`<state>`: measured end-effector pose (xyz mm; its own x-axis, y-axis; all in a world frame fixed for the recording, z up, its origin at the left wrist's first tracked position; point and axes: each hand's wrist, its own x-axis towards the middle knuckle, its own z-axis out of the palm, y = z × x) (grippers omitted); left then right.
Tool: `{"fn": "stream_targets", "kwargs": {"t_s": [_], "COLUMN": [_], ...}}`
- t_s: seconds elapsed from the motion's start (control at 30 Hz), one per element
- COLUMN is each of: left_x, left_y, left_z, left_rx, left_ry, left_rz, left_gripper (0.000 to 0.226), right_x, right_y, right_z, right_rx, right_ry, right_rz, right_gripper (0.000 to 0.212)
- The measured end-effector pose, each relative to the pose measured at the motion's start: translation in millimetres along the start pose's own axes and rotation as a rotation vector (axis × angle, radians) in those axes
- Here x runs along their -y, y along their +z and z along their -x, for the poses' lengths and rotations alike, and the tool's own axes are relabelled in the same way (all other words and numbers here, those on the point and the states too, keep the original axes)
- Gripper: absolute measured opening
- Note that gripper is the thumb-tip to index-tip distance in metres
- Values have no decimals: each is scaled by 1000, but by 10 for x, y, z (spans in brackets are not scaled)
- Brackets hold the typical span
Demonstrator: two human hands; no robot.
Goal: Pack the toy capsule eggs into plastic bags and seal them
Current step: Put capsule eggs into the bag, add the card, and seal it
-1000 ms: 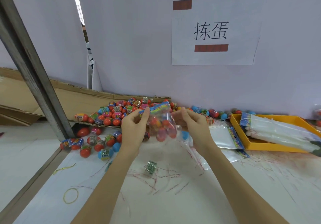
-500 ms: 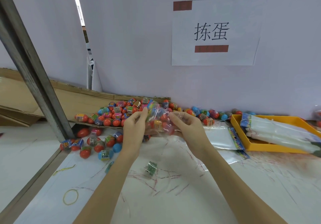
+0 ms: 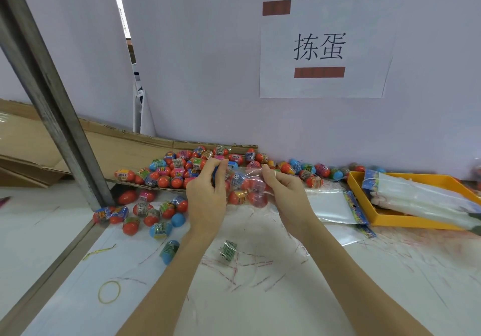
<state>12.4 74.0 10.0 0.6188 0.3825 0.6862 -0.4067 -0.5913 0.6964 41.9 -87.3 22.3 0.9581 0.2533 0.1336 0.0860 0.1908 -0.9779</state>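
Left hand [image 3: 207,195] and right hand [image 3: 282,192] each pinch the filled plastic bag [image 3: 244,183] at its top edge, low over the desk [image 3: 286,296], apparently to close its seal.

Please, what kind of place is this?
Probably a hand-packing station in a small workshop. A heap of toy capsule eggs lies on cardboard, an orange tray holds empty bags, and a paper sign hangs on the partition.

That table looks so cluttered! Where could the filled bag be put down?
The near right of the table, in front of the yellow tray, holds only thin strips. Between the forearms, past the green-labelled egg, is also open. Crowded: the egg pile ahead-left and the flat bags beside the tray.
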Motion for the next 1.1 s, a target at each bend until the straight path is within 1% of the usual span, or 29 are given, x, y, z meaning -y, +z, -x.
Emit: {"fn": "stream_targets", "kwargs": {"t_s": [0.07,0.2,0.27,0.33,0.37,0.4,0.43,0.53,0.57,0.6,0.67,0.77,0.83,0.97,1.03,1.1], "left_x": [4,29,22,1,-7,-7,2,70,92,104,102,91,81,76,97,101], "left_y": [-4,-35,-47,-43,-35,-29,-22,-34,-41,-48,-65,-84,-87,-115,-135,-165], "left_z": [-7,-44,-63,-72,-71,-66,-63,-66,-70,-72,-73,-95,-113,-123,-142,-167], "left_rx": [0,29,61,84,84,73,53,-29,-46,-51,-42,-20,-7,31,87,213], "left_ry": [9,1,-7,-13,-11,-14,-28,-100,-111,-112,-105,-109,-108,-134,-184,-310], "left_rz": [21,26,34,57,62,58,55,53,45,40,41,51,52,44,55,170], "left_gripper": [24,21,22,23,23,23,24,27,27,28,30,32,32,36,35,33], "right_x": [3,32,33,15,10,12,17,45,38,27,3,17,48,48,34,29], "right_y": [30,3,-7,1,-1,-6,-20,-96,-131,-164,-208,-269,-307,-335,-364,-405], "right_z": [17,13,2,-22,-35,-46,-56,-37,-29,-25,-20,-30,-40,-56,-65,-71], "right_rx": [7,44,6,-75,-116,-120,-66,286,373,427,457,423,437,457,471,519], "right_ry": [14,55,85,108,114,120,130,217,228,219,181,148,129,90,105,137], "right_rz": [-53,-76,-93,-86,-66,-47,-47,-110,-72,-9,89,110,133,153,133,114], "right_gripper": [34,22,20,21,22,24,27,40,43,42,35,24,17,16,18,20]}}
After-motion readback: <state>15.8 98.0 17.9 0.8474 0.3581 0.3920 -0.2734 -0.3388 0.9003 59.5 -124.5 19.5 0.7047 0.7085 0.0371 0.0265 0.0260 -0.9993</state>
